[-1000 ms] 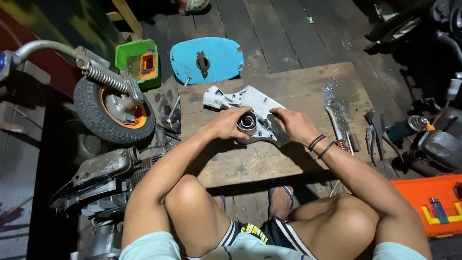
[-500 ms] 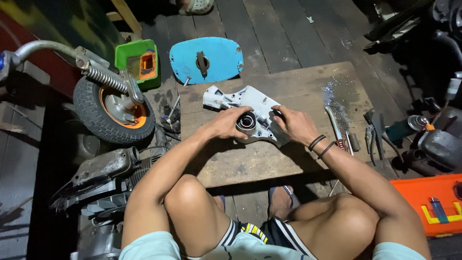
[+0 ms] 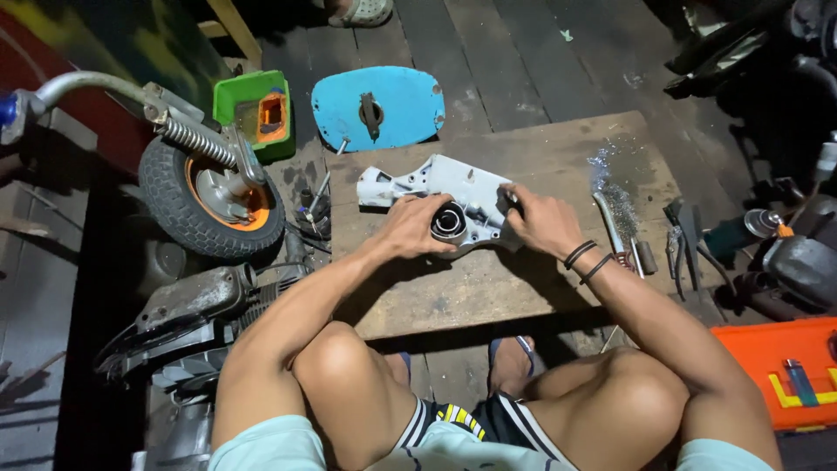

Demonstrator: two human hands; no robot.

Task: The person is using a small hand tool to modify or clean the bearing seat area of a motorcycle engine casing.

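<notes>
While your left hand (image 3: 411,228) clasped the black cylinder (image 3: 449,221) and your right hand (image 3: 542,222) gripped the grey metal casing (image 3: 440,187) on the counter (image 3: 488,288), it looked rigid and weighty (best held by its edges).

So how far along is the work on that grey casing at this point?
Done: the grey casing lies off the machine on the wooden board, the blue cover set aside. In hand: the left hand steadies it by the round bearing part, and the right hand grips its right end. Left: the wheel and engine parts lie loose, unassembled.
</notes>
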